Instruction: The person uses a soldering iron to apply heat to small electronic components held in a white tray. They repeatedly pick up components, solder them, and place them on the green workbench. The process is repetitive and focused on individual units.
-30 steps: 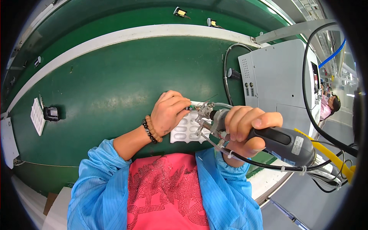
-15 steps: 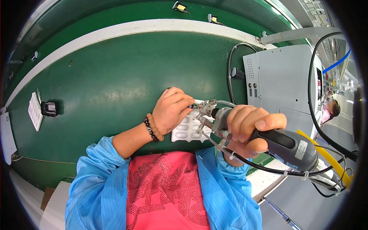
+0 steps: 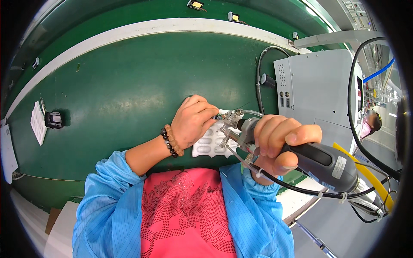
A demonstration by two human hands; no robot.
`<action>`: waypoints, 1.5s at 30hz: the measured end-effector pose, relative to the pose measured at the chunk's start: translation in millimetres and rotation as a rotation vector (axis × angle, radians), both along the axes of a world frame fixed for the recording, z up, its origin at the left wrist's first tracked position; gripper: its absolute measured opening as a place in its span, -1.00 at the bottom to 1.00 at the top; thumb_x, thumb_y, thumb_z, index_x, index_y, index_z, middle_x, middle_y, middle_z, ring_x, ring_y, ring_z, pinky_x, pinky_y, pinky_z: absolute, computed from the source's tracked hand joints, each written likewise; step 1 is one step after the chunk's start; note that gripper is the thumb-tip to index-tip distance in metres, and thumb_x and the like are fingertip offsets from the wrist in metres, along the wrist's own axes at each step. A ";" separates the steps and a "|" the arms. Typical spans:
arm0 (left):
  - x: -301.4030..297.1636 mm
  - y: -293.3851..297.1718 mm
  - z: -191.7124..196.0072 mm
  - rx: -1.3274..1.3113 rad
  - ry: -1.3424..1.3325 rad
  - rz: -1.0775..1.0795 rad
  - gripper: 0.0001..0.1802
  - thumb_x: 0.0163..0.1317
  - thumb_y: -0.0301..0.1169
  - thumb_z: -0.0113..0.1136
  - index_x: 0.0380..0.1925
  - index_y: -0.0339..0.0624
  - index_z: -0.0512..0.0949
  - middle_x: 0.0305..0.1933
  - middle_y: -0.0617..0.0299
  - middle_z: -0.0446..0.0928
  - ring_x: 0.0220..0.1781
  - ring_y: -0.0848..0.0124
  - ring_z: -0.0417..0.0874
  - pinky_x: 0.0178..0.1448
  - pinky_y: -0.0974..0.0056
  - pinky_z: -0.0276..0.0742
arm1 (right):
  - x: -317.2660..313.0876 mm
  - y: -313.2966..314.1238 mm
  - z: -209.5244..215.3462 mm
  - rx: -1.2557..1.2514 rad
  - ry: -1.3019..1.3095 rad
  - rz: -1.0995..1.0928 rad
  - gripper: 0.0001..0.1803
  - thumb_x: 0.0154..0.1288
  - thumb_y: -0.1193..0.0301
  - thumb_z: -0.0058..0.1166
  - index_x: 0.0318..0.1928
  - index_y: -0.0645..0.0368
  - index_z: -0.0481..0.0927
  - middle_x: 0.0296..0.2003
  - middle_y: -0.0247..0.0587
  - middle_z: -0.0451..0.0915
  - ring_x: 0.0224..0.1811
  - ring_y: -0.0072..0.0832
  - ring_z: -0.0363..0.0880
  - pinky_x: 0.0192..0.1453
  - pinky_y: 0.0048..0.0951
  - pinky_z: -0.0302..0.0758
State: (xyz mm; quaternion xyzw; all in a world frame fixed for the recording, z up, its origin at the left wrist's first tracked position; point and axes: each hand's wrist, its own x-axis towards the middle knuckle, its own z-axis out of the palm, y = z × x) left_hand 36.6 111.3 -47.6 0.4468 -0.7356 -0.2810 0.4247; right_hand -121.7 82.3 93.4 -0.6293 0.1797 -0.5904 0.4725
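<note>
- The right hand (image 3: 279, 144) is wrapped tight round the grey handle of a powered hand tool (image 3: 320, 165), fingers curled over the top and thumb pressed under; the tool's metal nose (image 3: 234, 120) points left toward the other hand.
- The left hand (image 3: 193, 120) is closed narrow, fingertips pinched on a small part at the tool's nose; the part itself is too small and hidden to tell what it is. A brown bead bracelet (image 3: 171, 139) sits on that wrist.
- Just under both hands lies a white moulded tray (image 3: 211, 146) with rounded pockets, on the green bench (image 3: 116, 94) near its front edge, in front of the person's chest.
- Black cables and a clear tube run from the tool to the right; a yellow hose (image 3: 365, 170) lies beside them.
- A grey control box (image 3: 318, 90) stands at the bench's right end, a black cable (image 3: 259, 73) plugged into its left side.
- Far toward the left edge sit a small black block (image 3: 53, 119) and a white card (image 3: 38, 122), well apart from the hands.
</note>
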 end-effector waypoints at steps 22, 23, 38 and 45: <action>40.5 -24.1 42.5 0.238 0.046 -0.076 -0.71 0.01 -0.37 0.50 -0.24 -0.20 0.70 -0.17 0.09 0.69 -0.10 0.15 0.66 0.04 0.17 0.57 | -54.1 42.2 56.7 -0.238 -0.195 -0.090 -0.54 0.32 0.11 0.29 -0.19 0.13 0.30 -0.63 -0.38 0.44 -0.73 -0.59 0.40 -0.68 -0.60 0.37; 52.5 -35.9 52.4 0.300 0.072 -0.031 -0.71 0.05 -0.35 0.50 -0.25 -0.25 0.70 -0.25 0.09 0.69 -0.22 0.30 0.67 -0.07 0.24 0.58 | -55.7 43.3 54.2 -0.234 -0.192 -0.093 -0.54 0.31 0.12 0.29 -0.20 0.14 0.30 -0.63 -0.37 0.44 -0.73 -0.59 0.40 -0.68 -0.59 0.38; 162.6 -278.0 -18.2 -0.196 -0.601 0.055 -0.49 0.24 -0.45 0.23 0.22 -0.17 0.43 0.24 -0.05 0.51 0.28 0.02 0.51 0.35 0.10 0.44 | -59.1 44.1 36.1 -0.225 -0.199 -0.078 -0.52 0.22 0.20 0.40 -0.27 0.22 0.33 -0.66 -0.32 0.42 -0.75 -0.50 0.42 -0.66 -0.49 0.46; 109.8 -230.6 17.7 -0.062 -0.276 0.269 -0.75 0.34 -0.34 0.20 -0.09 -0.24 0.48 -0.17 -0.08 0.66 -0.12 -0.11 0.65 -0.05 0.02 0.54 | -66.6 41.2 31.7 -0.229 -0.182 -0.029 -0.51 0.22 0.20 0.39 -0.26 0.23 0.33 -0.64 -0.31 0.42 -0.74 -0.51 0.43 -0.65 -0.50 0.45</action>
